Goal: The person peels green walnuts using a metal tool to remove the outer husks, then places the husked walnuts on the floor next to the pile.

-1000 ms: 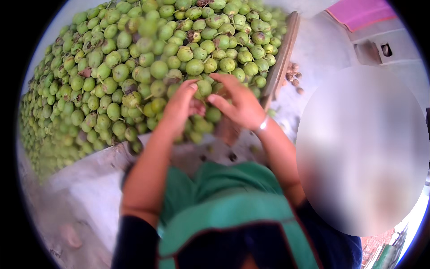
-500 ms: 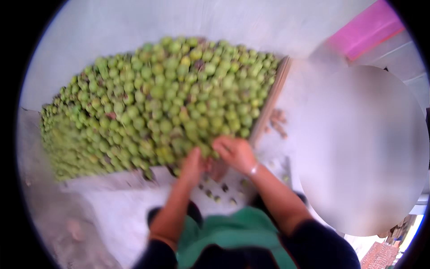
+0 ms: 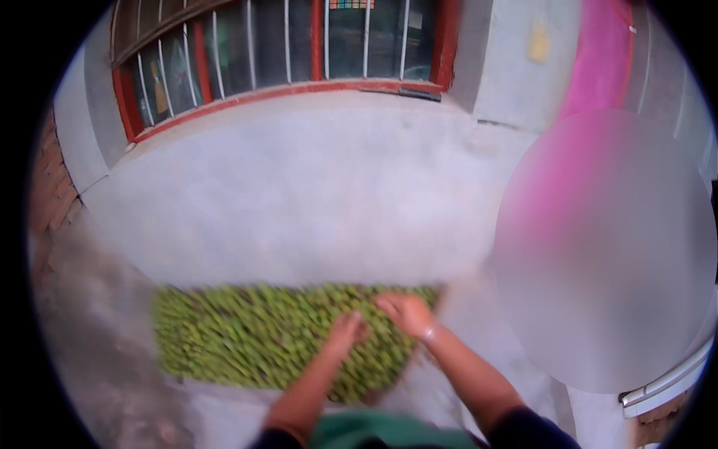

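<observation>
A broad heap of round green fruits (image 3: 254, 337) lies against the foot of a pale wall, streaked by motion blur. Over the right part of the heap are both my hands, close together with a small gap between them. My left hand (image 3: 349, 329) has its fingers curled in. My right hand (image 3: 406, 313), a thin bracelet at its wrist, points leftward with fingers bent together. Whatever lies inside either hand is too blurred to make out. Green cloth (image 3: 374, 430) covers my front at the lower edge.
Behind the heap rises the pale wall (image 3: 321, 187), with a red-framed, barred window (image 3: 314, 45) above. A dark rod-like thing (image 3: 419, 95) rests on the sill. Bright pink material (image 3: 598, 60) hangs at the upper right. A large blurred disc hides much of the right side.
The view has tilted up, so the window now shows and the heap sits lower. My hands have come away from the heap's near edge and are now over its right part.
</observation>
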Available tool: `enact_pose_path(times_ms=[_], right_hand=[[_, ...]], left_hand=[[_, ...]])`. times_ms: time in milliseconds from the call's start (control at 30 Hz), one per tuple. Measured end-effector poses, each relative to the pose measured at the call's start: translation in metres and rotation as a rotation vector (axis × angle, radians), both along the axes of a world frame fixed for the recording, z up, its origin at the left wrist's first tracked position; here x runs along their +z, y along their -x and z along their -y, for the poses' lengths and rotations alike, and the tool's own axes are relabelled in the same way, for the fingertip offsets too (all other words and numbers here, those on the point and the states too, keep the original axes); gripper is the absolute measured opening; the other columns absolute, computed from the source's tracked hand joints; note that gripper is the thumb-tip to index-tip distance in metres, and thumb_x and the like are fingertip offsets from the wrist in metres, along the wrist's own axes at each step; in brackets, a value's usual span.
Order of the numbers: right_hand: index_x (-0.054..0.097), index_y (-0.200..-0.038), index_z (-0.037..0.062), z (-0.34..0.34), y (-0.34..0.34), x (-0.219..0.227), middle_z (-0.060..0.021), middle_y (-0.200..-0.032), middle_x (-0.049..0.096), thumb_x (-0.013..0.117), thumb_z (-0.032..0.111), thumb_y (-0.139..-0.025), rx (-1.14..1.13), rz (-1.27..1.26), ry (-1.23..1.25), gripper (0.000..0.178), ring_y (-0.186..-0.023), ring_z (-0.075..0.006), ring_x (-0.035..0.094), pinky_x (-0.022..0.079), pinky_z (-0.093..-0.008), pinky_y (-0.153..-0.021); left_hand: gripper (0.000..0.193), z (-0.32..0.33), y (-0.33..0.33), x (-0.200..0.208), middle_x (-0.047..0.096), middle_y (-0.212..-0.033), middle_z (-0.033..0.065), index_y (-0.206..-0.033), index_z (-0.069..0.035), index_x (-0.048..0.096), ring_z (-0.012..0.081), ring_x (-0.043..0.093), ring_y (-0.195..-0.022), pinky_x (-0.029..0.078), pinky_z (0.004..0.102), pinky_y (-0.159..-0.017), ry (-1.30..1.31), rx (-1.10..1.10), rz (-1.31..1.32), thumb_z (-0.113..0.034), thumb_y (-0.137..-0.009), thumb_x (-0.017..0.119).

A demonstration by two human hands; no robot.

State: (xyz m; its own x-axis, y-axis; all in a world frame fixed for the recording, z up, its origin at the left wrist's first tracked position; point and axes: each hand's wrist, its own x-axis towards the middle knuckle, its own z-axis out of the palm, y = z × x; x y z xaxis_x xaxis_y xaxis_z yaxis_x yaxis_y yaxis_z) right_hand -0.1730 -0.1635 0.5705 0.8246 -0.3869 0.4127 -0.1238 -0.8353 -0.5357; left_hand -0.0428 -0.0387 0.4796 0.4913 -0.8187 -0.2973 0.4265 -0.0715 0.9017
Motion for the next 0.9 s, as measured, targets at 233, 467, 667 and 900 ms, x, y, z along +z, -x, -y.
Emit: enact_pose_path(times_ms=[233,467,667,900], right_hand=[[0.062,-0.097,0.0053,0.061,-0.103,0.106,-0.015,-0.093,0.063,0.056,0.011,-0.08,-0.098,0.213,0.05,0.019,-0.08,-0.0299,0.061,0.049,-0.036,-0.071],[0.059,-0.099,0.0043,0.159,-0.163,0.184,-0.0155,-0.088,0.063,0.054,0.007,-0.078,-0.3,0.433,0.106,0.022,-0.079,-0.0317,0.061,0.049,-0.0375,-0.07],[0.058,-0.102,0.0044,0.261,-0.195,0.202,-0.0178,-0.097,0.061,0.053,0.007,-0.078,-0.421,0.478,0.198,0.025,-0.085,-0.0335,0.059,0.048,-0.0394,-0.075],[0.052,-0.112,0.007,0.416,-0.22,0.213,-0.0125,-0.114,0.056,0.056,0.013,-0.073,-0.619,0.051,0.531,0.04,-0.111,-0.0297,0.05,0.039,-0.0438,-0.091]], left_hand=[[0.038,0.108,-0.103,0.141,0.059,-0.092,0.0064,-0.108,-0.004,0.049,0.0133,0.058,-0.077,0.047,0.0266,-0.063,0.229,-0.018,0.318,-0.039,-0.093,0.043],[0.042,0.243,-0.159,0.244,0.062,-0.092,0.0171,-0.105,-0.001,0.048,0.0303,0.062,-0.083,0.048,0.0394,-0.07,0.27,0.314,1.173,-0.04,-0.089,0.05],[0.048,0.353,-0.177,0.287,0.062,-0.088,0.0201,-0.103,-0.001,0.046,0.0385,0.059,-0.081,0.046,0.046,-0.071,0.288,0.496,1.416,-0.043,-0.083,0.057],[0.05,0.408,-0.179,0.273,0.063,-0.084,0.0124,-0.104,-0.008,0.049,0.0295,0.062,-0.078,0.049,0.0405,-0.063,0.113,0.737,1.813,-0.047,-0.076,0.063]])
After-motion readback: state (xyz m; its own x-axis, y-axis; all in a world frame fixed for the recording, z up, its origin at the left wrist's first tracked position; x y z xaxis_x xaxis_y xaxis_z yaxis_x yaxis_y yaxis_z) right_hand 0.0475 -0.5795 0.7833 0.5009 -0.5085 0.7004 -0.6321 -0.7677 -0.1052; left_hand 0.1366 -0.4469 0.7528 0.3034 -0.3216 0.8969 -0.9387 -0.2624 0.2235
